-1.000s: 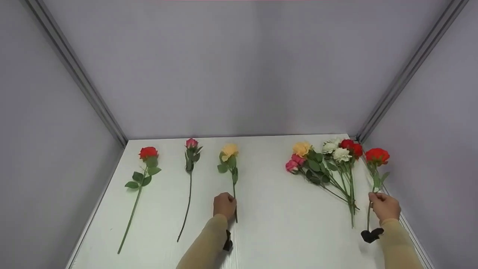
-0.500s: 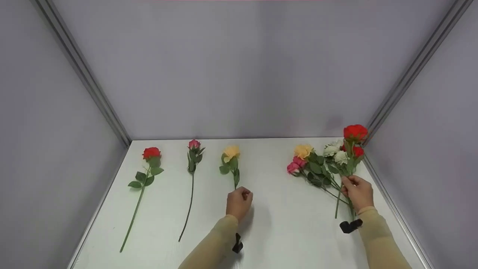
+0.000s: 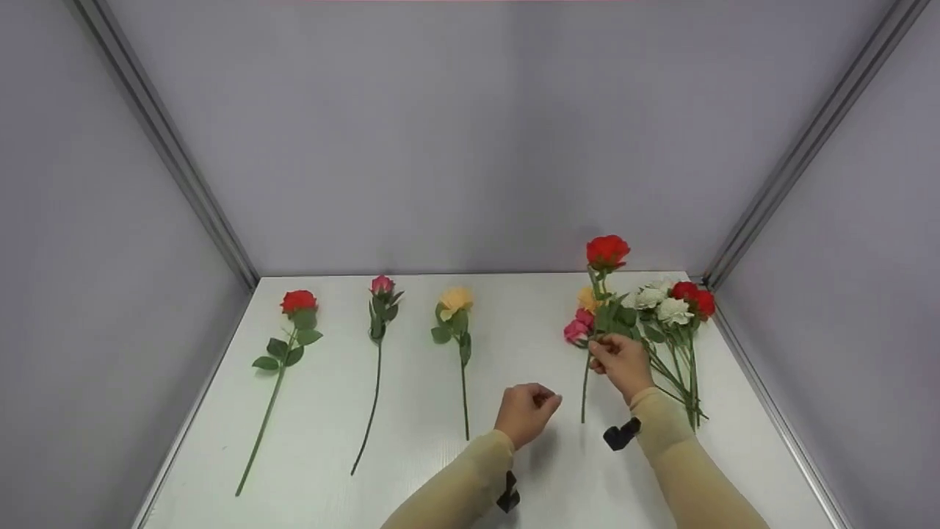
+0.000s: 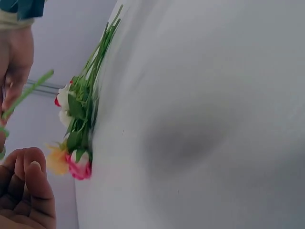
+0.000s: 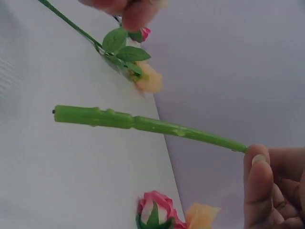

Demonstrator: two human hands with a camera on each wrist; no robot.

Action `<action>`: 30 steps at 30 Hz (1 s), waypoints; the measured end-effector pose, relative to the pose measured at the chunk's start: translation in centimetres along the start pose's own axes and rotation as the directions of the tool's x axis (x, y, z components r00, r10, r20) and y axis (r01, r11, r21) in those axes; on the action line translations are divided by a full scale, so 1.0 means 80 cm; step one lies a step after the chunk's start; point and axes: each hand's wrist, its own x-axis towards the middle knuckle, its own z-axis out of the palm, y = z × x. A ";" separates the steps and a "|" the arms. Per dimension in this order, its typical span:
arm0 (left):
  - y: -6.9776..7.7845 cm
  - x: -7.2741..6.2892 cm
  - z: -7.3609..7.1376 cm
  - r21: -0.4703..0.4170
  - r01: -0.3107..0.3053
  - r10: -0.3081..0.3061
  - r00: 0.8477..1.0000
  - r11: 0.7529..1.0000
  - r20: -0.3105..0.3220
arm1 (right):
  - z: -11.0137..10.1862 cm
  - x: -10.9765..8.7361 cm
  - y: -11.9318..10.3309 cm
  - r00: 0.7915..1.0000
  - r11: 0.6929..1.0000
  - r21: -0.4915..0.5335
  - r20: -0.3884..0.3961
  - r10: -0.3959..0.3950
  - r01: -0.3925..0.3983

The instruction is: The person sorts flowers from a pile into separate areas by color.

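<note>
My right hand [image 3: 624, 364] pinches the stem of a red rose [image 3: 607, 251] between thumb and fingertips. The rose is raised upright in front of the bunch at the right, overlapping a yellow flower and pink roses [image 3: 577, 327] there. Its bare green stem end [image 5: 143, 123] sticks out past the fingers in the right wrist view. My left hand [image 3: 527, 414] is over the table, left of that stem, with nothing in it and its fingers loosely bent. Nearest on its left lies a single yellow flower [image 3: 456, 301] with a straight stem.
A pink rosebud [image 3: 381, 285] and another red rose [image 3: 298, 301] lie apart on the left of the white table [image 3: 198, 470]. At the right, white flowers [image 3: 673, 311] and red flowers [image 3: 694, 295] lie with their stems gathered. Grey walls stand around the table.
The right hand has lifted the red rose from the right edge and carried it left across the bunch. My left hand has left the yellow flower's stem and moved right.
</note>
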 end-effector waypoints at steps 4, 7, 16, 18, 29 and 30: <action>-0.002 0.001 0.015 -0.058 0.027 -0.026 0.999 0.998 0.023 | 0.028 0.000 0.003 0.999 1.000 -0.022 0.041 0.009 -0.008; -0.007 0.002 0.022 -0.088 0.034 -0.032 0.999 0.996 0.020 | 0.044 0.001 0.006 0.998 1.000 -0.030 0.060 0.000 0.002; -0.028 -0.001 0.037 -0.039 0.068 -0.068 0.998 0.997 -0.001 | 0.075 0.007 0.016 0.999 0.998 -0.055 0.054 -0.002 0.005; -0.033 -0.002 0.039 -0.019 0.075 -0.075 0.997 0.997 -0.004 | 0.081 0.008 0.020 0.998 0.999 -0.047 0.058 0.005 -0.002; -0.048 0.005 0.047 0.125 0.169 -0.174 0.985 0.978 0.023 | 0.060 -0.006 0.065 0.983 0.984 -0.105 0.093 0.157 -0.147; -0.049 0.005 0.048 0.130 0.177 -0.183 0.983 0.976 0.029 | 0.053 -0.010 0.071 0.982 0.981 -0.114 0.089 0.165 -0.155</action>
